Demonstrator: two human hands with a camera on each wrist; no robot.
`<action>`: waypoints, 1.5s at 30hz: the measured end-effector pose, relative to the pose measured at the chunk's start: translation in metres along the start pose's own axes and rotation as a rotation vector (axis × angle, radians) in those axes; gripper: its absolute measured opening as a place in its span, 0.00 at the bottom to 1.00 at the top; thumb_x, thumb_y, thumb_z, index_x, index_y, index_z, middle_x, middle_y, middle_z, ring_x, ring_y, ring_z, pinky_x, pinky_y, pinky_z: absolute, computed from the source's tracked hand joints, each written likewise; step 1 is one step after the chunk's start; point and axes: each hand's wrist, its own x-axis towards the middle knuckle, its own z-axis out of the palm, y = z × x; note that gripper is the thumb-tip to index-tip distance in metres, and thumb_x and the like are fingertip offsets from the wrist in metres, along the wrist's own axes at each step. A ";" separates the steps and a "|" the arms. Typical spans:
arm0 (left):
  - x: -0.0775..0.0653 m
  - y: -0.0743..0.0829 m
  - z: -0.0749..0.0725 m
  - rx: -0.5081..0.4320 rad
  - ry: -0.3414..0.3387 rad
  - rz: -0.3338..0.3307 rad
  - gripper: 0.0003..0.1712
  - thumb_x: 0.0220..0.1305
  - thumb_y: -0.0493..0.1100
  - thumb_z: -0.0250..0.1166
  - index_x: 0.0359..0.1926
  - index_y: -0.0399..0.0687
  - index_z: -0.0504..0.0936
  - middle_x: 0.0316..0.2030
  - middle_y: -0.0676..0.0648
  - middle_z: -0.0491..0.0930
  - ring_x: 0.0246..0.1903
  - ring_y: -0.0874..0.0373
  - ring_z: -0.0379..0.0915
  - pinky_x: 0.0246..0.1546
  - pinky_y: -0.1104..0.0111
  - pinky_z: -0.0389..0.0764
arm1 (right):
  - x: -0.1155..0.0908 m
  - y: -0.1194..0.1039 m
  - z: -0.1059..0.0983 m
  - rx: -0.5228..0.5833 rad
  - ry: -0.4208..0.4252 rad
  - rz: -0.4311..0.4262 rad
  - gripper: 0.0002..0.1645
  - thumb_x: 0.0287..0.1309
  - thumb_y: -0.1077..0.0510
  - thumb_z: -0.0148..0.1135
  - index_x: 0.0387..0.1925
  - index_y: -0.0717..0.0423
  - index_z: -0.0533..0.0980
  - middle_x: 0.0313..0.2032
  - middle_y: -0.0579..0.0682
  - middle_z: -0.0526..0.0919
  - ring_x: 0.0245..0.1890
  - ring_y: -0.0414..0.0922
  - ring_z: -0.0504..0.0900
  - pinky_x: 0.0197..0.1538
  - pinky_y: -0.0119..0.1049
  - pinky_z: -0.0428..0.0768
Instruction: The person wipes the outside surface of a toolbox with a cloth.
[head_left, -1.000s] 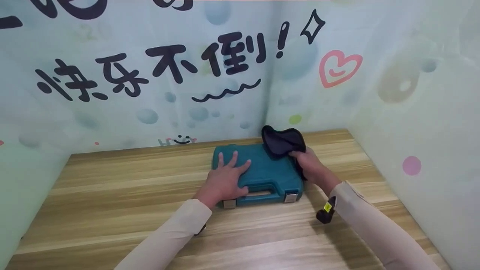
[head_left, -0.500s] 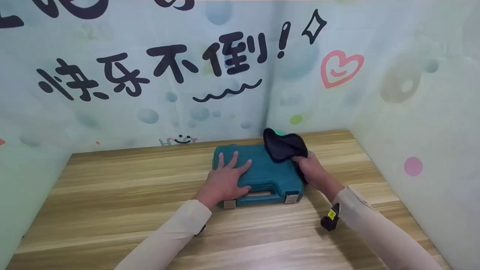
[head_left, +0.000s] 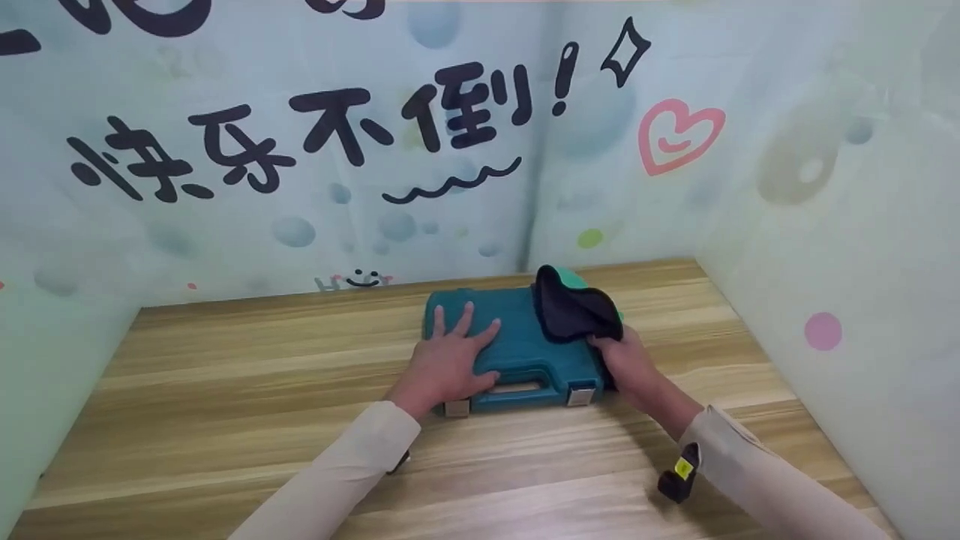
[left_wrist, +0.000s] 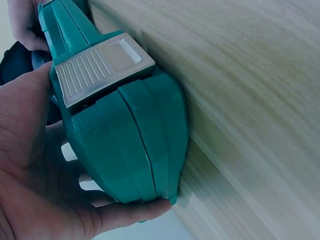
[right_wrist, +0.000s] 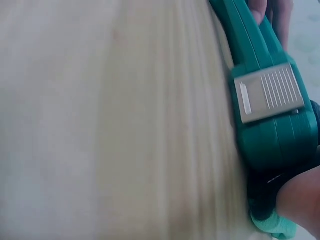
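A teal plastic toolbox-style case (head_left: 517,330) lies flat on the table, its handle and two metal latches facing me. My left hand (head_left: 450,364) rests on the case's left part with the fingers spread. In the left wrist view, one finger of the left hand (left_wrist: 45,165) reaches along the case's side, near a metal latch (left_wrist: 107,70). At the case's right edge, my right hand (head_left: 630,367) grips a black cloth (head_left: 574,307) with a green other side. The cloth drapes over the far right corner and down the right side. The right wrist view shows the cloth's green part (right_wrist: 274,225) low beside the case.
The wood-grain table (head_left: 262,382) extends to both sides and in front of the case. A printed cloth backdrop (head_left: 322,225) stands close behind it, and a pale side wall (head_left: 840,247) bounds the right.
My right hand has slid towards me along the case's right side, drawing the cloth with it. More of the cloth's green side shows at the back. The left hand and case have stayed put.
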 end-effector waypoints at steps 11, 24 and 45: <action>0.001 -0.003 0.004 -0.001 0.017 0.000 0.44 0.69 0.65 0.61 0.80 0.63 0.57 0.79 0.39 0.44 0.72 0.24 0.34 0.42 0.45 0.83 | -0.030 0.006 0.004 -0.067 0.068 -0.031 0.28 0.66 0.69 0.52 0.67 0.69 0.66 0.65 0.61 0.70 0.64 0.50 0.65 0.68 0.43 0.58; 0.002 -0.001 0.005 -0.013 0.016 0.004 0.45 0.69 0.66 0.61 0.80 0.64 0.56 0.79 0.39 0.44 0.72 0.24 0.33 0.47 0.42 0.80 | -0.053 0.005 0.007 -0.040 0.074 -0.050 0.31 0.66 0.72 0.50 0.70 0.65 0.62 0.68 0.59 0.66 0.67 0.49 0.61 0.70 0.44 0.55; 0.003 -0.002 0.004 -0.020 0.002 -0.016 0.46 0.67 0.65 0.64 0.80 0.66 0.55 0.79 0.41 0.42 0.73 0.26 0.31 0.50 0.37 0.76 | -0.025 -0.010 0.003 0.004 -0.005 0.102 0.31 0.71 0.65 0.53 0.72 0.68 0.59 0.67 0.59 0.64 0.64 0.51 0.62 0.68 0.44 0.57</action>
